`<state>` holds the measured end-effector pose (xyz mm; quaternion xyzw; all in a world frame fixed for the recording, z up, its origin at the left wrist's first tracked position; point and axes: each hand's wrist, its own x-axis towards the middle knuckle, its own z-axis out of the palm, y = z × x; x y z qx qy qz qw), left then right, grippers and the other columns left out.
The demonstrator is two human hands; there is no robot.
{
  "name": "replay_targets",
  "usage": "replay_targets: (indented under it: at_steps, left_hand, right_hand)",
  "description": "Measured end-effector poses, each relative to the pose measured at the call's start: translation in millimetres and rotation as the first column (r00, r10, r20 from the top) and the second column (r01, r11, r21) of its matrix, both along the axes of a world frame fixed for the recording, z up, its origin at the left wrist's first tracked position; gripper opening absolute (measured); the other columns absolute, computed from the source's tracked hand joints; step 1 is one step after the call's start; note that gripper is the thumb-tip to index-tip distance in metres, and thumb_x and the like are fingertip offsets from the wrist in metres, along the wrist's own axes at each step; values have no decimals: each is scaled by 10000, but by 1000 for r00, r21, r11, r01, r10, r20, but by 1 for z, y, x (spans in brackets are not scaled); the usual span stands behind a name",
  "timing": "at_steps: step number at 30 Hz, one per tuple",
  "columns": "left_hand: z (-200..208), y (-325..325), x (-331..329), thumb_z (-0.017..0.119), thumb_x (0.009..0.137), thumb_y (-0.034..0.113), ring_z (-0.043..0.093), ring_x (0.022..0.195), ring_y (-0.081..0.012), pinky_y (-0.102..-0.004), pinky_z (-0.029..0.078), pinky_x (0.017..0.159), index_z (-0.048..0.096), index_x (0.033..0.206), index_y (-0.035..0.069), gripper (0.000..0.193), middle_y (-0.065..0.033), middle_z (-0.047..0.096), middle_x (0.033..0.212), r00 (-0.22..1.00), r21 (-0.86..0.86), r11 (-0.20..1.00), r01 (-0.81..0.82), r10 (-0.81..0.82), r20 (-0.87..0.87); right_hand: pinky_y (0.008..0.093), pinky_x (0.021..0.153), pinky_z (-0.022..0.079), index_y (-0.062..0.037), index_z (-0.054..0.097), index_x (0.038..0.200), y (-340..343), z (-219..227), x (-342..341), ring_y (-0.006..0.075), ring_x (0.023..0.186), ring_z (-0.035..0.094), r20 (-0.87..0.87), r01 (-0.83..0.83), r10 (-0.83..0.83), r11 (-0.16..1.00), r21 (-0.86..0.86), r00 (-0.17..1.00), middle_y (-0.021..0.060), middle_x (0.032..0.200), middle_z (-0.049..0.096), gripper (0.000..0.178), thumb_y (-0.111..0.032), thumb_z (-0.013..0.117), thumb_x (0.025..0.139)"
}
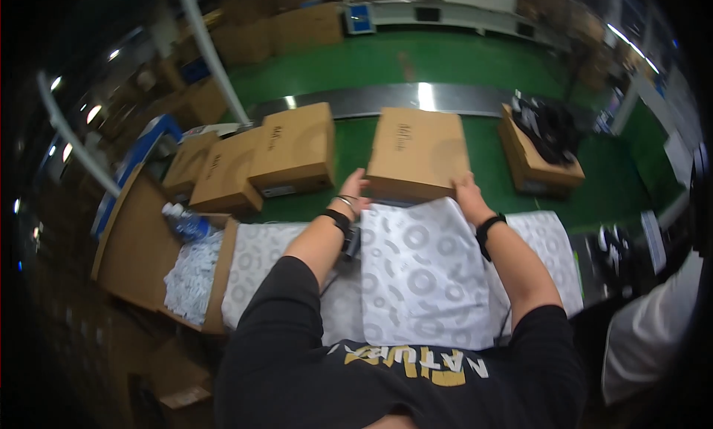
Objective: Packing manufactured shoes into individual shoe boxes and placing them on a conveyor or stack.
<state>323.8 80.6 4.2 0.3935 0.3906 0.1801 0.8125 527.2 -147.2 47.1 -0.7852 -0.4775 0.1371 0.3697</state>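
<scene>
A closed brown cardboard shoebox (420,150) sits in front of me on the green work surface (353,143). My left hand (353,191) is at its near left corner, with the fingers bent against the side. At the near right corner my right hand (469,199) grips the edge, so the box lies between both hands. White wrapping paper (423,273) with grey ring prints hangs from the box's near edge toward my body. More printed paper (546,243) lies beneath my forearms on both sides. What the box contains is hidden.
Several closed shoeboxes (295,147) stand at the left. An open carton (223,273) there holds small white packets (194,277) and a plastic bottle (186,222). Black shoes (546,128) rest on another box (542,173) at the right. A metal rail (364,104) runs behind; a white sleeve (653,332) shows lower right.
</scene>
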Motion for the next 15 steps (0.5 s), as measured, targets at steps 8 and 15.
replay_targets:
  at_steps: [8, 15]
  left_hand:
    - [71, -50, 17, 271, 828, 610, 384, 1132, -305, -413, 327, 935, 169, 1354, 287, 625, -85, 205, 1359, 818, 338, 749, 570, -557, -144]
    - [89, -70, -1, 266, 867, 545, 491, 1045, -233, -310, 405, 847, 137, 1363, 130, 659, -142, 461, 1201, 809, 516, 636, 574, -540, -233]
  right_hand:
    - [417, 803, 404, 14, 176, 1311, -21, -9, 18, 383, 965, 449, -35, 521, -524, 835, 176, 851, 216, 1119, 435, 894, -266, 707, 648]
    - [379, 805, 410, 5, 105, 1330, -38, 14, 4, 364, 908, 498, 466, 401, -404, 909, 111, 787, 191, 950, 547, 922, -360, 656, 688]
